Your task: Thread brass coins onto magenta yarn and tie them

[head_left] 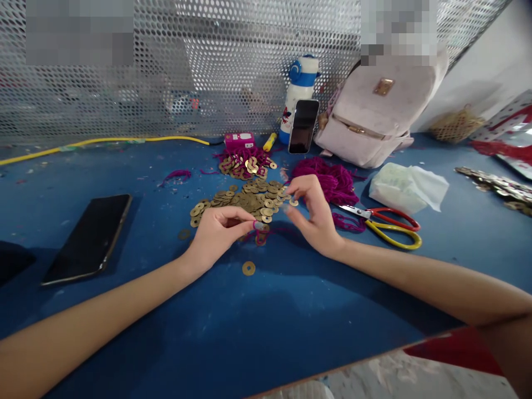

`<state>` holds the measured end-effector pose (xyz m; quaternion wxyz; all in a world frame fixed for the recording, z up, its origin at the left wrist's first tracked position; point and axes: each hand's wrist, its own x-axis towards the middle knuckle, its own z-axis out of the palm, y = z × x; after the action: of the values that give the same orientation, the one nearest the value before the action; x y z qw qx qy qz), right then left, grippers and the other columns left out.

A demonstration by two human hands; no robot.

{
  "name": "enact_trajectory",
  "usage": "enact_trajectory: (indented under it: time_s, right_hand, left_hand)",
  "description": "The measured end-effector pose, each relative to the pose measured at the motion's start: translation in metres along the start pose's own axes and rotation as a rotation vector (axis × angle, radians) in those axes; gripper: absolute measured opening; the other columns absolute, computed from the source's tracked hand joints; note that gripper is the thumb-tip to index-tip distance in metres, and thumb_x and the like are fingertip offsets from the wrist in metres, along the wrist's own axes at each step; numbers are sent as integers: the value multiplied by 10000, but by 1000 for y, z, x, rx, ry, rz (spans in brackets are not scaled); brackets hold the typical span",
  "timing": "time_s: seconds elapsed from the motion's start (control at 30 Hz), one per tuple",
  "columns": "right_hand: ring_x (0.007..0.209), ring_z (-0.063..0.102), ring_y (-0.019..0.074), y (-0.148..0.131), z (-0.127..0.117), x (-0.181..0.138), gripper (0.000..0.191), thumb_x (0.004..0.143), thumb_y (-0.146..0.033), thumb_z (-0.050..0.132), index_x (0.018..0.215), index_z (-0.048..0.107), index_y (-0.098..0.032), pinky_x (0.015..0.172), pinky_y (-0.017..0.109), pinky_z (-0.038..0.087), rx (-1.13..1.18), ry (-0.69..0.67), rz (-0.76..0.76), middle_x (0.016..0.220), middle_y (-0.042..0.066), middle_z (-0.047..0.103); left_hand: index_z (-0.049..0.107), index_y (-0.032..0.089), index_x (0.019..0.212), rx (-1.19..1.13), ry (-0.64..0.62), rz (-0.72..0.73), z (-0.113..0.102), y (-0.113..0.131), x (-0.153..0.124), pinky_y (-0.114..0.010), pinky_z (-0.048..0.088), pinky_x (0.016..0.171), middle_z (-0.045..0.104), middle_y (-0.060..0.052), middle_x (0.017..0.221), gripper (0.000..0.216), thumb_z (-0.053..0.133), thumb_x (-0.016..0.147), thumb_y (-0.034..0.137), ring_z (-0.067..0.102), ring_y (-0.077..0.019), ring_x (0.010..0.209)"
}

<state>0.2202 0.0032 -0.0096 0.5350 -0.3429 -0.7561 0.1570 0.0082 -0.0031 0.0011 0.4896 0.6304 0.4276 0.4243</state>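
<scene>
My left hand (226,230) pinches a purple cord (249,236) between thumb and fingertips. Beneath those fingertips, a brass coin with a hole (261,239) hangs at the cord. My right hand (310,213) is raised to the right, thumb and forefinger apart, with nothing visible between them. Just behind both hands lies a heap of holed brass coins (249,200). One loose coin (248,268) rests on the blue table nearer to me. Behind the right hand sits a bundle of purple cord (326,178).
Scissors (368,213) with red and yellow handles lie right of my right hand. A dark phone (89,238) is at left. Farther back are corded coins (247,163), an upright phone (303,127), a bottle (300,83), a backpack (374,105) and a tissue pack (399,185).
</scene>
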Motion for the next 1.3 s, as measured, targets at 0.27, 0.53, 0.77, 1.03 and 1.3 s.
enact_trajectory:
  time_s: [0.27, 0.53, 0.77, 1.03, 1.3]
  right_hand:
    - [760, 463, 189, -15, 2, -10, 297, 975, -418, 518, 1096, 730, -248, 681, 339, 340, -415, -423, -357, 761, 40, 562]
    - [576, 429, 95, -24, 13, -7, 401, 935, -515, 555, 1087, 682, -166, 633, 251, 387, 265, -655, 213, 618, -55, 503]
    - [705, 583, 135, -34, 9, -12, 350, 986, -417, 499, 769, 629, -175, 739, 297, 417, 237, -580, 130, 731, 21, 669]
    - [736, 576, 142, -25, 0, -9, 287, 1016, -276, 444, 812, 624, -185, 730, 313, 373, 96, -443, -114, 745, 20, 652]
    - [740, 585, 128, -13, 1, -2, 307, 990, -313, 510, 753, 650, -177, 721, 267, 454, 288, -232, 179, 762, 21, 648]
  left_hand:
    - [739, 167, 676, -69, 144, -86, 2, 1, 2, -204, 316, 378, 630, 4, 544, 159, 801, 669, 314, 426, -71, 419]
    - [740, 163, 671, -75, 94, -11, 0, -1, -1, -225, 473, 502, 706, -33, 662, 143, 784, 702, 296, 585, -124, 567]
    - [741, 164, 694, 106, 8, 92, 4, 4, -5, -226, 500, 605, 720, -19, 708, 69, 721, 755, 186, 643, -135, 644]
    - [746, 163, 750, 414, -134, 242, 6, 5, -9, -231, 445, 629, 730, -8, 768, 109, 673, 803, 102, 650, -135, 697]
    - [748, 142, 845, 429, -103, 295, 7, 6, -7, -239, 490, 754, 749, -37, 882, 159, 598, 875, 98, 685, -149, 801]
